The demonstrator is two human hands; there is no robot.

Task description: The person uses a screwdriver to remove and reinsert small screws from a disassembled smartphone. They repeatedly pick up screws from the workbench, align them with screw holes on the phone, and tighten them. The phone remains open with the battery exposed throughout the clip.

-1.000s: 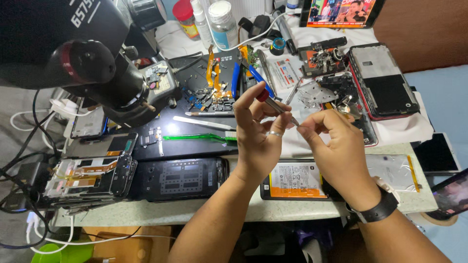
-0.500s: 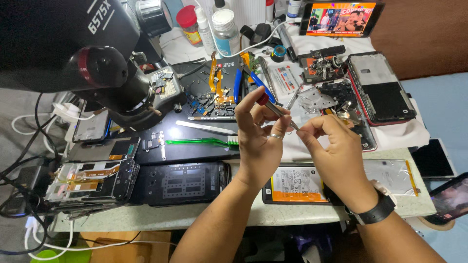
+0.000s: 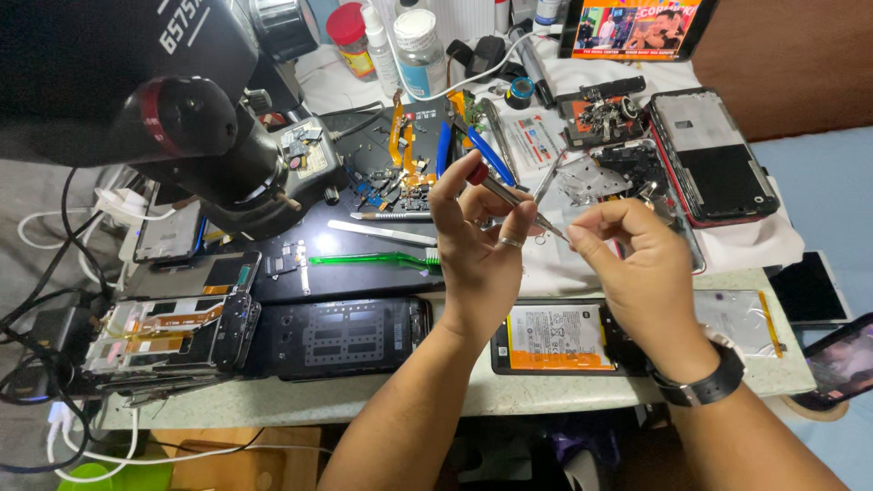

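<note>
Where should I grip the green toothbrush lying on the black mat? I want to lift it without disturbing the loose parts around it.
Pinch the green toothbrush at mid-handle, coming straight down from above. It lies flat and crosswise on the black mat, its handle bare; small parts sit near its left end, and the left hand hovers by its right end.

A pale speckled stone worktop (image 3: 427,400) is carrying a black rectangular work mat (image 3: 364,264), an opened black phone (image 3: 341,336), an orange-and-white phone battery (image 3: 555,336), a green plastic toothbrush (image 3: 364,259) and a white cloth (image 3: 755,245).
</note>
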